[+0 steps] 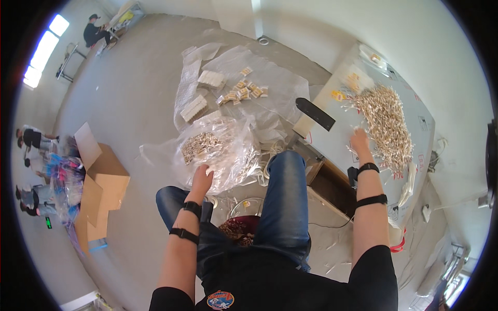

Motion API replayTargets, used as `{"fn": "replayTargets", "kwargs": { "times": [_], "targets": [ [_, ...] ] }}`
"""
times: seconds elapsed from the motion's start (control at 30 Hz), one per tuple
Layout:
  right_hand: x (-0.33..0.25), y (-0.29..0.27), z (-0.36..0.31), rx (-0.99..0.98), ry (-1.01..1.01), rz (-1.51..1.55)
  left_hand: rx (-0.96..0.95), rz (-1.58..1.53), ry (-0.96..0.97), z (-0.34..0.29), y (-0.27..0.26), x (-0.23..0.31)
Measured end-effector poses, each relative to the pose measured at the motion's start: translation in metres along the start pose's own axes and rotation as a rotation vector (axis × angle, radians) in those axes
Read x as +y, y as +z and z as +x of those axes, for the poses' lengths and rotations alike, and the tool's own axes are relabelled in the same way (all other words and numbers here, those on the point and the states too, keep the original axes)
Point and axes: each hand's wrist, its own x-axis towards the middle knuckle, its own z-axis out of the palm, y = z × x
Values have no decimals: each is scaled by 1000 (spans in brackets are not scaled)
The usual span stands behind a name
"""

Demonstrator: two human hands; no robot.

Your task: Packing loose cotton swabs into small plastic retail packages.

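Left hand (202, 180): at the near edge of a clear plastic bag (236, 150); too small to tell whether its fingers are spread or pinching.
Right hand (359, 140): low over the grey table (332, 142), just left of the stick pile; fingers bent downward, but whether they pinch a stick I cannot tell.
Stick pile (385, 124): small pale sticks heaped on the table's right half.
Bagged sticks (199, 149): similar ones, inside the bag on the floor.
Between the hands: the person's right knee (288, 166), and beyond it a black slab (315, 114) at the table's left edge.
Far of the bag: two white stacks (211, 79) and scattered small packets (244, 92) on plastic sheeting (280, 75).
Table's far end: a yellow packet (339, 96) beside the pile.
Under the tabletop: an open wooden compartment (332, 186).
Left floor: an open cardboard box (111, 179), well apart from the bag.
Far left: a seated person (93, 33).
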Motion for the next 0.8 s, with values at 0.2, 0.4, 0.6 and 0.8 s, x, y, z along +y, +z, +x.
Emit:
{"fn": "replayTargets", "kwargs": {
  "times": [0.2, 0.4, 0.6, 0.8],
  "targets": [
    [-25, -59, 4, -174, 310, 349, -103, 289, -87, 35, -12, -63],
    [-125, -122, -13, -119, 211, 555, -223, 484, -181, 63, 0, -74],
    [-321, -78, -20, -651, -368, 827, -505, 131, -227, 53, -5, -88],
    [-506, 58, -75, -678, -880, 490, -564, 85, 62, -7, -36, -58]
  ]
}}
